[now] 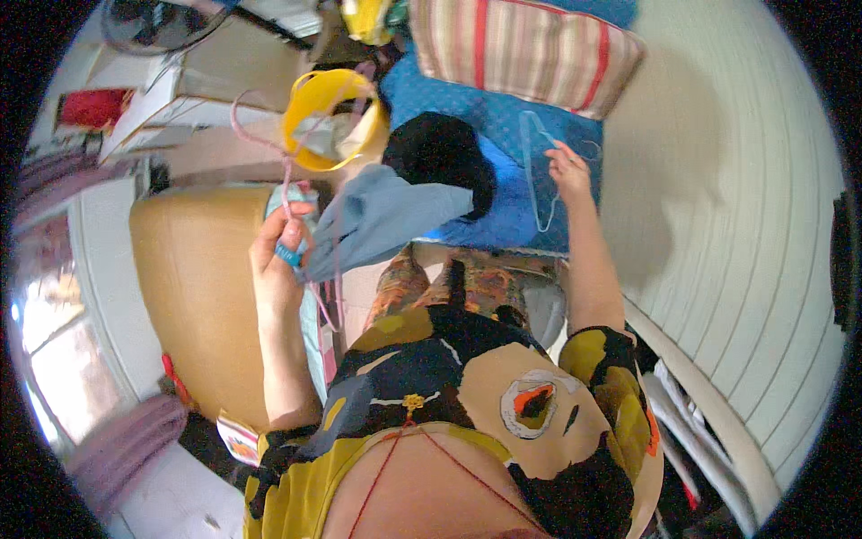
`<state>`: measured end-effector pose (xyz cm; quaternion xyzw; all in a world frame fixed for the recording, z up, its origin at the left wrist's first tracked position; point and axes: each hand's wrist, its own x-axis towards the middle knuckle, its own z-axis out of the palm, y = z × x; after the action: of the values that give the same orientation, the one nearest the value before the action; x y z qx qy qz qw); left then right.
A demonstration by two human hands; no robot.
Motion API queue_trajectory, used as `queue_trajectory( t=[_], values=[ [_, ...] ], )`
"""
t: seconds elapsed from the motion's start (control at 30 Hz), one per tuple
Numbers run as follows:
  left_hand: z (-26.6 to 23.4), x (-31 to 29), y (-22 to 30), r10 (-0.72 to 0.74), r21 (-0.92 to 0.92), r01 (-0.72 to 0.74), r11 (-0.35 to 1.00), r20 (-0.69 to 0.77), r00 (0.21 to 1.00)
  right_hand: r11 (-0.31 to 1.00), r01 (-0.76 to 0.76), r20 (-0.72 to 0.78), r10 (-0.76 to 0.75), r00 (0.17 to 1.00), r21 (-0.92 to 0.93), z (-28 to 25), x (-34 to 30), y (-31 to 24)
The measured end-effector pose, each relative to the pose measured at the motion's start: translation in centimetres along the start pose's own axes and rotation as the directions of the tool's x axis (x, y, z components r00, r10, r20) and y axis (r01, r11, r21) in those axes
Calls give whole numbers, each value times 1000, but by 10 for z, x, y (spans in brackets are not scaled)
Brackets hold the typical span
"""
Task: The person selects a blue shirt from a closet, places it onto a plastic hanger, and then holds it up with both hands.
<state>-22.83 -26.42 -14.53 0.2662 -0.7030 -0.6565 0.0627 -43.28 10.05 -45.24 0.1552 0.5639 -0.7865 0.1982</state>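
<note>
My left hand (283, 242) is closed round a pink clothes hanger (286, 180), whose curved hook stands out above the fingers. A small bright blue piece (288, 255) shows at the palm; its kind is unclear. Beside this hand hangs a grey-blue garment (382, 211); whether the fingers also grip it I cannot tell. On the right, my right hand (567, 171) pinches a pale blue clothes hanger (528, 171), with its long loop hanging to the left of my wrist. Between the hands, a black cloth-like bundle (435, 157) lies on a bright blue thing (507, 193).
A yellow bucket (381, 135) with pale things inside stands ahead on the left. Blue padded bedding (575, 108) bears a striped cushion (530, 54) at the far end. A panelled wall (736, 225) runs along the right. A tan board-like surface (197, 296) lies left.
</note>
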Motion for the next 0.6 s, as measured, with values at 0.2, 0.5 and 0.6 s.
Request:
queue_trajectory(
  t=[0.2,0.5,0.6],
  values=[
    [-14,-2,5,77,-223,-47,974,128,989,827,-266,-262,150,953,-496,-67,56,64],
    [-21,-7,-2,118,-229,-79,970,157,981,915,383,670,-207,713,-125,250,-136,-112],
    [-32,-9,13,101,-196,-44,980,292,951,949,290,816,-265,513,126,328,-179,-117]
  ],
)
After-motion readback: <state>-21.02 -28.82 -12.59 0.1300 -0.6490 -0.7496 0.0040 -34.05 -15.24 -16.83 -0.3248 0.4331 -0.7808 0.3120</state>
